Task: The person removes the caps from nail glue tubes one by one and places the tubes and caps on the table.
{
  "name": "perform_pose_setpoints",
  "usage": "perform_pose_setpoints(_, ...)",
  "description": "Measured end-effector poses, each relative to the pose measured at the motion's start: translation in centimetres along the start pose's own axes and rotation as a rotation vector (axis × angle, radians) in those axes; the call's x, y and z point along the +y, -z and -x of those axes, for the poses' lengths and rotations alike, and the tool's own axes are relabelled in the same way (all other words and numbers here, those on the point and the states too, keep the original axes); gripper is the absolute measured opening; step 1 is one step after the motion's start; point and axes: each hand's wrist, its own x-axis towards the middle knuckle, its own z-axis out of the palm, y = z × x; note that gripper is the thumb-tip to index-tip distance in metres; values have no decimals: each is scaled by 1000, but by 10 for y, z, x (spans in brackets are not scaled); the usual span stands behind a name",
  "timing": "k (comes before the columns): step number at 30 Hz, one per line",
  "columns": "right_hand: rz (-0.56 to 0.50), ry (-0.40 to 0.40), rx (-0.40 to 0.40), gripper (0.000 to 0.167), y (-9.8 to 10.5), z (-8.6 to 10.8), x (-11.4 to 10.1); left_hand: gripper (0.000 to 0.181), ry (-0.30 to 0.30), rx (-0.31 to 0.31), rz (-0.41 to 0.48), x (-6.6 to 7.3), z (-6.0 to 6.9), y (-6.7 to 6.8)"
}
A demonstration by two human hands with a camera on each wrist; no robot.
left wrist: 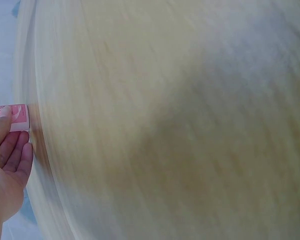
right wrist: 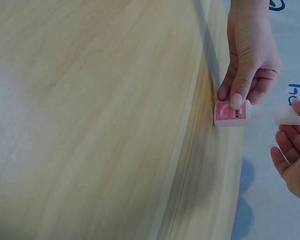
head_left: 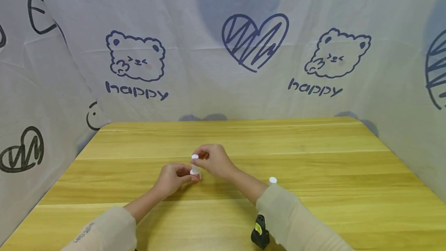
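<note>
We are watching a bare nozzle [right wrist: 256, 111] being lined up with a loose white cap [right wrist: 285, 116].
We are seeing the left hand [head_left: 171, 179] pinching the pink-labelled bottle [right wrist: 225, 116], fingers closed on its sides, nozzle up, low over the middle of the tabletop [head_left: 313, 165]; whether its base is resting there, we cannot tell. The right hand's [head_left: 214, 160] fingers are closing round the cap just above. We are judging that a squeeze on the bottle could be forcing liquid out, a tilt could be spilling it, and a sideways slip of the cap could be knocking the nozzle or dropping the cap.
</note>
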Motion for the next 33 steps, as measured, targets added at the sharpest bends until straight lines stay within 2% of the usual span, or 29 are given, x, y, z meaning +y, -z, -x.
perform_pose_setpoints(9, -8, -1, -6, 11, 5, 1, -1, 19, 0, -10, 13, -1, 0, 0)
perform_pose_setpoints(13, -3, 0, -12, 11, 8, 2, 0, 18, -19, -4, -7, -2, 0, 0)
perform_pose_setpoints(19, 20, 2, -16, 11, 14, 2, 0, 18, -12, -3, -30, -1, 0, 0)
perform_pose_setpoints(33, 36, 9, -41, 14, 22, 6, 3, 19, -20, -8, 4, -3, -1, -1)
